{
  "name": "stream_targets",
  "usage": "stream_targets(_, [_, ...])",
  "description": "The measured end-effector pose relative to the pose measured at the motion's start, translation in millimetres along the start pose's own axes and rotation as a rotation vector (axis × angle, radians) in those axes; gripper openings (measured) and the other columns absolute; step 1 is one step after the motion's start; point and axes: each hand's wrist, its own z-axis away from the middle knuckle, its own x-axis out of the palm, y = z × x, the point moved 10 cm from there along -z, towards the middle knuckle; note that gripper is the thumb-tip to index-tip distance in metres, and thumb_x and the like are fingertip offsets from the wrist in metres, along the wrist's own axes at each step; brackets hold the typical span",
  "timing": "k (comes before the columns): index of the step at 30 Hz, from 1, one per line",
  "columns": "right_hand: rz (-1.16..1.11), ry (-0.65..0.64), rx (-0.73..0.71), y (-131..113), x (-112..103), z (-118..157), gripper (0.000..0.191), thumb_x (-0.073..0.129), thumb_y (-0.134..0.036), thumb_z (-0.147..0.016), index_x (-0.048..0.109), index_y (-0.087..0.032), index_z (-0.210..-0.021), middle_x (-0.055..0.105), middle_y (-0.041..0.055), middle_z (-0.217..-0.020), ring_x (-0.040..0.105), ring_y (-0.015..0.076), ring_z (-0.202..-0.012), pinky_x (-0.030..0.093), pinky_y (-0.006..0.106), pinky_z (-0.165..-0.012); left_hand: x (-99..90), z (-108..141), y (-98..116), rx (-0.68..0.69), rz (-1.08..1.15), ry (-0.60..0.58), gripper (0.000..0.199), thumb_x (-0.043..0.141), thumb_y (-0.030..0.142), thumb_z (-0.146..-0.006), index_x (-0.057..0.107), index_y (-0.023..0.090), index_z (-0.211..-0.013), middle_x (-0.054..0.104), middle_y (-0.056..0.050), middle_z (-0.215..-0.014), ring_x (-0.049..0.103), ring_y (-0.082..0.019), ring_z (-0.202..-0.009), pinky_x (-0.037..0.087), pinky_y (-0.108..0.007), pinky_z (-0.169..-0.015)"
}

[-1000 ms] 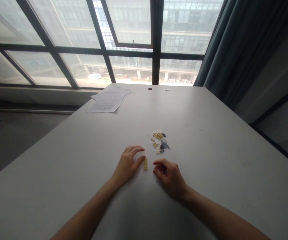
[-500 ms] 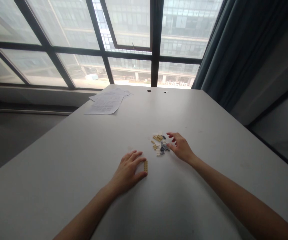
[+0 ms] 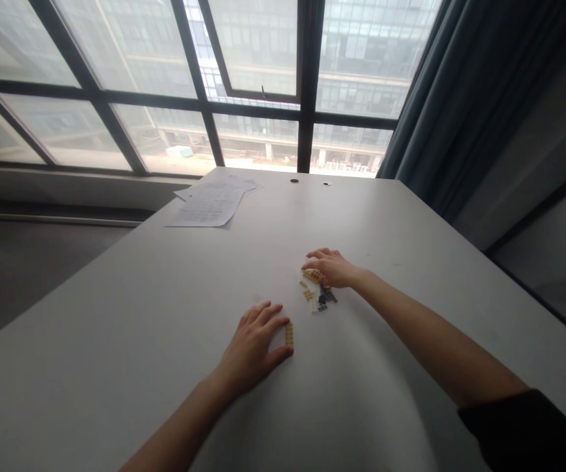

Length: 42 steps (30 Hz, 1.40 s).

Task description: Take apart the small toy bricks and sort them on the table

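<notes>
My left hand (image 3: 256, 337) rests on the white table with thumb and index finger at the two ends of a tan studded building-brick plate (image 3: 289, 335), gripping it lengthwise. Farther forward, my right hand (image 3: 333, 267) is over the far side of a small pile of building bricks. Its fingers are apart, around a larger tan plate (image 3: 311, 276) that is partly covered by the hand. Nearer in the pile lie small tan bricks (image 3: 307, 295), white bricks (image 3: 314, 305) and dark grey bricks (image 3: 331, 297).
Printed paper sheets (image 3: 205, 206) lie at the table's (image 3: 140, 314) far left. Two small round items (image 3: 294, 181) sit near the far edge. Large framed windows (image 3: 258, 141) stand beyond it, and a dark curtain (image 3: 440, 111) hangs on the right.
My right hand has moved left from beside the pile to over its far part, covering some bricks. My left hand keeps hold of the tan plate in nearly the same place.
</notes>
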Motion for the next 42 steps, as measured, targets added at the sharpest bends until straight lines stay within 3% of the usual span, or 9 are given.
stream_targets(8, [0.071,-0.089,-0.047,-5.8,4.7,-9.6,0.045,0.067,-0.019,-0.078,0.063,-0.032,-0.120,0.048,0.0089,-0.140,0.040,0.0326,-0.129,0.032,0.050,-0.100,-2.5,0.7,0.9,0.023,0.021,0.041,0.043,0.068,0.043,-0.077,0.061,0.028,-0.117,0.053,-0.008,-0.135,0.041,-0.033,-0.129,0.032,-0.055,-0.107])
stream_targets(20, [0.105,-0.083,-0.085,-14.8,4.1,-13.5,0.039,0.065,-0.019,-0.080,0.065,-0.032,-0.117,0.048,0.0087,-0.140,0.041,0.0321,-0.128,0.032,0.049,-0.100,-3.0,2.0,0.5,0.025,0.023,0.052,0.043,0.069,0.042,-0.076,0.061,0.029,-0.117,0.053,-0.007,-0.135,0.041,-0.033,-0.129,0.032,-0.054,-0.108])
stream_targets(28, [0.001,0.025,-0.056,-19.4,-2.1,-8.4,0.039,0.060,-0.011,-0.082,0.060,-0.023,-0.119,0.048,0.0116,-0.139,0.040,0.0292,-0.129,0.032,0.048,-0.102,-2.5,0.6,0.4,0.015,0.028,0.036,0.044,0.069,0.042,-0.076,0.061,0.029,-0.117,0.053,-0.008,-0.135,0.041,-0.033,-0.130,0.032,-0.054,-0.107])
stream_targets(32, [-0.097,0.135,-0.009,-30.1,-11.7,9.9,0.047,0.060,-0.013,-0.084,0.049,-0.019,-0.129,0.042,0.0135,-0.143,0.034,0.0258,-0.133,0.032,0.046,-0.105,-4.3,0.9,0.4,0.015,0.060,0.059,0.058,0.070,0.041,-0.075,0.053,0.026,-0.128,0.053,-0.010,-0.134,0.043,-0.032,-0.128,0.032,-0.052,-0.108])
stream_targets(34, [-0.207,0.171,-0.030,-41.5,-12.9,24.4,0.048,0.058,-0.014,-0.085,0.047,-0.019,-0.131,0.042,0.0135,-0.143,0.034,0.0228,-0.134,0.033,0.043,-0.107,-7.3,0.9,-0.4,0.010,0.085,0.092,0.068,0.072,0.041,-0.073,0.047,0.024,-0.134,0.053,-0.011,-0.134,0.044,-0.032,-0.127,0.034,-0.051,-0.107])
stream_targets(36, [-0.498,0.228,-0.076,-53.0,-14.5,40.8,0.047,0.059,-0.014,-0.084,0.049,-0.018,-0.129,0.045,0.0140,-0.140,0.036,0.0225,-0.133,0.030,0.044,-0.109,-14.0,1.2,-0.2,0.001,0.104,0.153,0.069,0.072,0.040,-0.073,0.045,0.024,-0.134,0.053,-0.011,-0.133,0.046,-0.031,-0.125,0.036,-0.049,-0.106])
stream_targets(38, [-0.825,0.251,-0.089,-61.1,-10.9,55.9,0.045,0.061,-0.018,-0.082,0.051,-0.019,-0.127,0.048,0.0128,-0.138,0.039,0.0232,-0.132,0.031,0.045,-0.109,-26.3,2.0,4.0,0.005,0.125,0.254,0.062,0.070,0.038,-0.077,0.047,0.024,-0.132,0.056,-0.010,-0.129,0.049,-0.029,-0.121,0.039,-0.046,-0.103])
stream_targets(42, [-1.540,0.154,-0.028,-79.9,9.5,78.6,0.042,0.064,-0.035,-0.083,0.058,-0.022,-0.122,0.057,0.0092,-0.129,0.051,0.0229,-0.121,0.039,0.043,-0.104,-55.1,3.1,29.3,0.088,0.186,0.450,0.041,0.063,0.031,-0.085,0.054,0.025,-0.124,0.062,-0.008,-0.116,0.055,-0.023,-0.110,0.045,-0.040,-0.096])
